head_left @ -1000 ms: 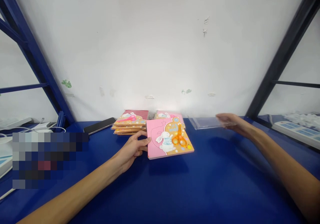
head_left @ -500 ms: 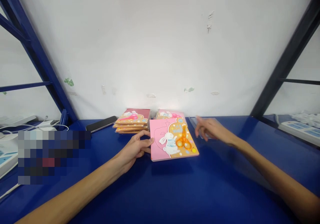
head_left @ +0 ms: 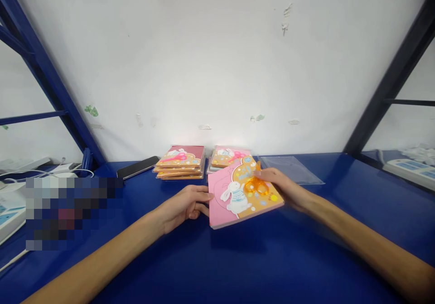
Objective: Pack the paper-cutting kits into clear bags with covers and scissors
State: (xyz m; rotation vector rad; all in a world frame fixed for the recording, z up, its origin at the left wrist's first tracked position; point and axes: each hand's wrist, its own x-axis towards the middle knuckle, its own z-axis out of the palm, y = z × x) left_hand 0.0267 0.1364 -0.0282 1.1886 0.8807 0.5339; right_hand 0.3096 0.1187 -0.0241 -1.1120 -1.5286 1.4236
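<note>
The pink-and-orange booklet [head_left: 239, 200], with a white rabbit and orange scissors on its cover, sits near the middle of the blue counter [head_left: 238, 263], turned a little askew, its far corner over the stack behind. Both forearms reach in from the near edge. The left hand [head_left: 185, 204] lies low on the counter, fingers curled, thumb and fingertips pinching the booklet's left edge. The right hand [head_left: 283, 187] comes in from the right, palm down, and clasps the booklet's right edge with its thumb on the cover beside the scissors.

One clear plastic sleeve [head_left: 292, 168] lies flat just behind the right hand, toward the back edge; the blue counter shows straight through it.

Two stacks of like booklets stand at the back edge against the white wall: the left stack [head_left: 180, 161], several deep, and the right stack [head_left: 226, 155], partly hidden by the held booklet; I cannot count either exactly. One dark phone [head_left: 137, 167] lies left of them.
</note>
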